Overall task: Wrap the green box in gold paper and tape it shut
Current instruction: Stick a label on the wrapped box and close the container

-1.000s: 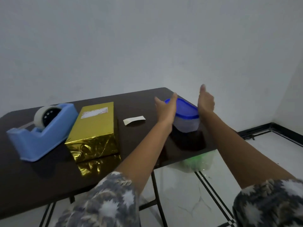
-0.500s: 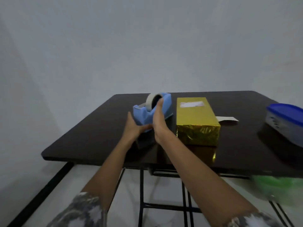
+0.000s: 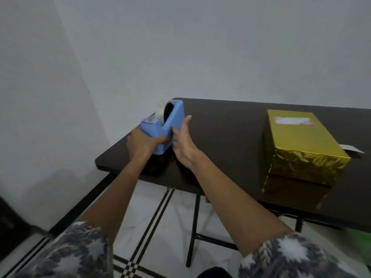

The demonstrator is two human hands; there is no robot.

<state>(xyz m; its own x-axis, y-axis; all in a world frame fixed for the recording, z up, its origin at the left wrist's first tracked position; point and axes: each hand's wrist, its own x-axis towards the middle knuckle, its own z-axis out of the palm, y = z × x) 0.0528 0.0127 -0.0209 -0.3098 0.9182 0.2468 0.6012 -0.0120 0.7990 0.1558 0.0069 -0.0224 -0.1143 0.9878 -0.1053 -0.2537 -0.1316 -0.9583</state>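
Fingers [image 3: 162, 139] of the left hand [image 3: 143, 144] grip the blue tape dispenser [image 3: 167, 127] at the bench's [image 3: 220, 127] left end; the right hand [image 3: 183, 146] rests straight-fingered against it. The gold-wrapped box [image 3: 301, 141], to the right, looks finished.

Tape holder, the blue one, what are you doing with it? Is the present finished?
A person has both hands on the blue tape holder at the left corner of the dark table. The left hand curls round its near end; the right hand lies flat against its side. The box sits apart on the right, covered in gold paper, untouched.
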